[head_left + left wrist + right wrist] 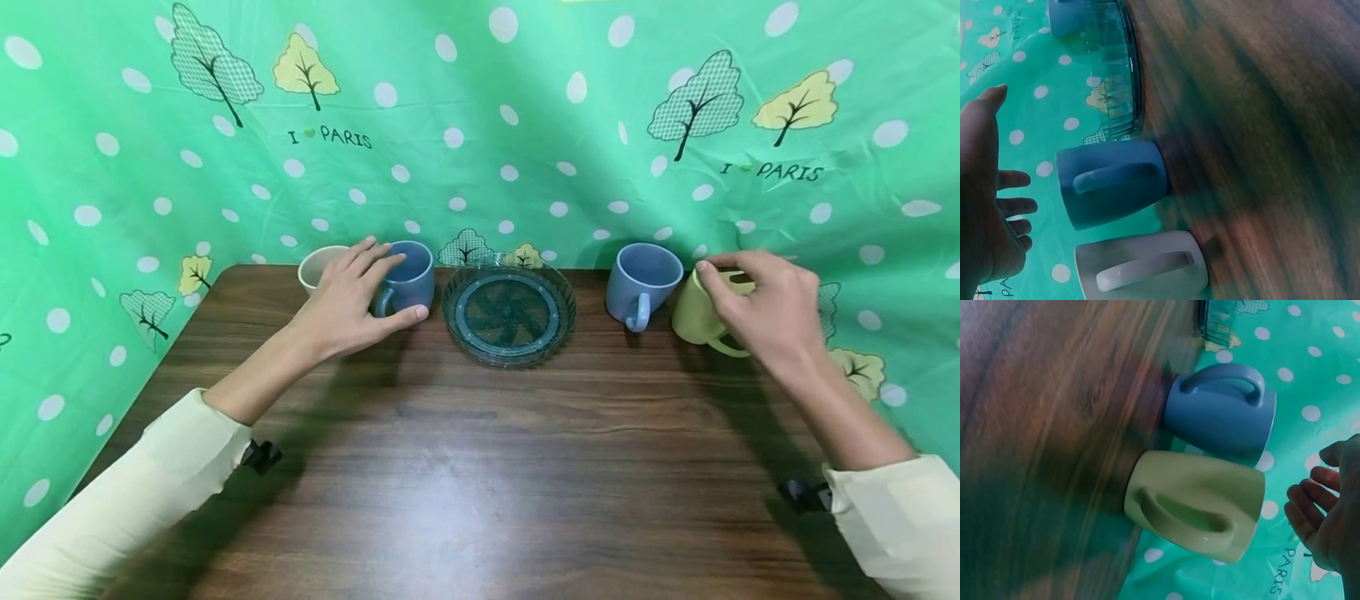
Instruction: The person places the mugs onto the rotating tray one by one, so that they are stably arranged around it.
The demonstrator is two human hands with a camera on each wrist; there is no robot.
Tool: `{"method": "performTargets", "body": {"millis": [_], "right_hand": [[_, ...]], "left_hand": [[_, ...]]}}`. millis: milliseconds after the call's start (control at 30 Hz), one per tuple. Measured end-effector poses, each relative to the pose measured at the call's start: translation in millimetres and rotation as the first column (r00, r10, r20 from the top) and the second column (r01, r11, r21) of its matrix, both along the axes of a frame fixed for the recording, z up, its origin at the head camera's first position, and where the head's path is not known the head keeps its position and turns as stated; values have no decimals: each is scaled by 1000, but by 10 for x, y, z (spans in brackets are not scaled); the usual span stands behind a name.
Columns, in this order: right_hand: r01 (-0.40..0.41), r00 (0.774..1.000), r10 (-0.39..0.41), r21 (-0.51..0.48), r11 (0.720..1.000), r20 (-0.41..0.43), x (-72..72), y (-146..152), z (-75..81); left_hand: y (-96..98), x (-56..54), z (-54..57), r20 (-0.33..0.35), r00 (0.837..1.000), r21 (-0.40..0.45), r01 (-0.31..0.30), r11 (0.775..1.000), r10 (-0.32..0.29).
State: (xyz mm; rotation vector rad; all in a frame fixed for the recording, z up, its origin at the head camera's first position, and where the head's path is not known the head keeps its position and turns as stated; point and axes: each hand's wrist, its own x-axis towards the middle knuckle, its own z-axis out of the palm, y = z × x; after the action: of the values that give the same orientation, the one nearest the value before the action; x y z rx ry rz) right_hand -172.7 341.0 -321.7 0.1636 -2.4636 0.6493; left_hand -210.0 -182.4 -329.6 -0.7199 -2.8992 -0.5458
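My left hand (345, 308) reaches over a white mug (315, 265) and a blue mug (420, 279) at the table's back left. Its fingers are spread, and the left wrist view shows it apart from both mugs, near their rims. On the right, my right hand (772, 304) hovers above a yellow-green mug (693, 315), fingers bent loosely with nothing in them. A gap between that hand and the mug's rim shows in the right wrist view. Beside the yellow-green mug stands a second blue mug (624, 292). All the mugs are upright, with the white one partly hidden by my left hand.
A round, ribbed, clear dark-tinted dish (510, 354) sits at the back between the two blue mugs. Dark brown wood makes up the table (525, 467). Behind it hangs a green curtain (480, 108) with white dots and printed trees.
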Motion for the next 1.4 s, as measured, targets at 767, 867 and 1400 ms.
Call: {"method": "performTargets", "body": {"millis": [767,867,1400], "right_hand": [[40,999,-41,-85,996,-13,68,-177,-217],[40,999,-40,-86,995,4,78,-189,-225],[38,996,-31,-92,995,85,97,-238,-319]], "left_hand": [[88,133,-158,-60,993,19,100,995,-99],[97,154,-155,-55,992,33,114,993,-112],[207,266,-172,84,986,51,138,989,-142]]}}
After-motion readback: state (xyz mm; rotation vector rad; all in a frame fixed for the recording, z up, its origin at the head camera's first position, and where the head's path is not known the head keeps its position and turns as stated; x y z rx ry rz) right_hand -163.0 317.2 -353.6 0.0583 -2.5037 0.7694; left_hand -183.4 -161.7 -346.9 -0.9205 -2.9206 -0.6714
